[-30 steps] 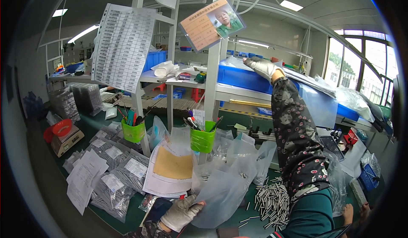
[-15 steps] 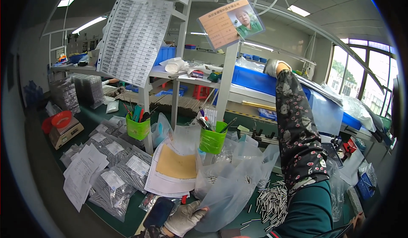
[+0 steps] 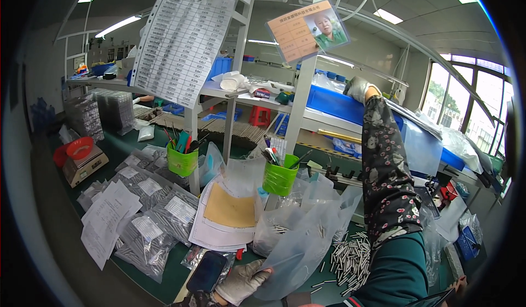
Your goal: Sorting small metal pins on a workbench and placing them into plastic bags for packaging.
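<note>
left hand (image 3: 241, 282) is clamping a clear plastic bag (image 3: 307, 247) | right hand (image 3: 359, 88) is reaching to the blue bin (image 3: 334, 101), grip unclear | metal pins (image 3: 348, 257) beside the bag are lying unbagged

The right hand (image 3: 359, 88), gloved, is stretched far up and away on a patterned sleeve; the gloved left hand (image 3: 244, 280) stays low and near, fingers curled.

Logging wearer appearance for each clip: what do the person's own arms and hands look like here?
Both hands wear pale grey-white knit work gloves: left hand, right hand. The right arm has a dark floral-print oversleeve with small pale flowers, over a dark green sleeve. The left arm is barely in view.
</note>
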Motion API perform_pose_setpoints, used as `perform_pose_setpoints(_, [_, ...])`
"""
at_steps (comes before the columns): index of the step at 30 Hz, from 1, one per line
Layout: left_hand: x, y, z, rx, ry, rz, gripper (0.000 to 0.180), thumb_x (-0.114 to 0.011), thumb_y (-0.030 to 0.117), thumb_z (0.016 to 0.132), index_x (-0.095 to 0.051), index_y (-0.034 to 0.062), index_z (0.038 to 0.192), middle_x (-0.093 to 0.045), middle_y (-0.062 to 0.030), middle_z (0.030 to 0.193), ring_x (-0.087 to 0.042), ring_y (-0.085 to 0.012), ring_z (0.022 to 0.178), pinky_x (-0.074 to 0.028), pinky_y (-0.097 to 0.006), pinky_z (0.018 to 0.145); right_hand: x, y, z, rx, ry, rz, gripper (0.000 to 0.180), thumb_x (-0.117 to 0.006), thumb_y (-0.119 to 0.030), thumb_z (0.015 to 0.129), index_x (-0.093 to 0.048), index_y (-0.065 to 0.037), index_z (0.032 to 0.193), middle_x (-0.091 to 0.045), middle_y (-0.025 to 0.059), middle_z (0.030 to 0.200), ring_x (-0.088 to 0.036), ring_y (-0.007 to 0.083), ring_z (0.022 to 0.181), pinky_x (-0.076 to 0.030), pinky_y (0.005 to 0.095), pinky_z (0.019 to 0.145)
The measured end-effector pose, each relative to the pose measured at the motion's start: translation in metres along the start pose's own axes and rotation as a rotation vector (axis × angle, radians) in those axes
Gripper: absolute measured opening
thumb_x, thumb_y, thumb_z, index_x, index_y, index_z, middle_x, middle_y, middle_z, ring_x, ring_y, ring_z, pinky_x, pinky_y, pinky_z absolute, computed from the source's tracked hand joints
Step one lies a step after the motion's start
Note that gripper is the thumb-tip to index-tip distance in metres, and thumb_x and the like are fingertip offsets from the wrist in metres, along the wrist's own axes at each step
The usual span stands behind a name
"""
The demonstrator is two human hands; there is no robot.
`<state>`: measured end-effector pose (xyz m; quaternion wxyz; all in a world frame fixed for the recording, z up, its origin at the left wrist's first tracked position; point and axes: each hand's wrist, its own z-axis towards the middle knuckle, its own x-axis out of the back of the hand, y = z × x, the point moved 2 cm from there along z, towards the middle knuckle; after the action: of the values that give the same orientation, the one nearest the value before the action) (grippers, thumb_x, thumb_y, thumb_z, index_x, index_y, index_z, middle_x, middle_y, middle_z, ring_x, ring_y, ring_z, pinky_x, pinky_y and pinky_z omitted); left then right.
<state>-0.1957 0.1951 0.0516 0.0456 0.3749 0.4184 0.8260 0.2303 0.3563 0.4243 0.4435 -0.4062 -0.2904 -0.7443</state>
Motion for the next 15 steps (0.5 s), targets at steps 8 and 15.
perform_pose_setpoints(8, [-0.001,0.028,-0.013,0.073,-0.050,-0.267,0.028,-0.059,0.032,0.094,-0.063,0.0055,0.104,-0.068,-0.0087,0.086,-0.065,-0.0228,0.076,-0.048,-0.033,0.073,0.024,-0.028,-0.086,-0.006,0.455,0.284,0.020,-0.061,-0.024,0.083,-0.070,-0.011,0.096,-0.068,0.0127,0.098,-0.065,0.0345,0.091,-0.052,0.0390,0.080])
perform_pose_setpoints(15, [-0.016,0.022,-0.037,0.029,0.038,-0.324,0.035,-0.063,0.030,0.091,-0.061,0.0010,0.110,-0.067,-0.0187,0.097,-0.066,-0.0352,0.086,-0.052,-0.037,0.073,0.034,-0.033,-0.242,0.570,1.071,0.310,0.014,-0.067,-0.009,0.083,-0.065,-0.009,0.097,-0.059,0.0098,0.084,-0.060,0.0279,0.076,-0.049,0.0351,0.066])
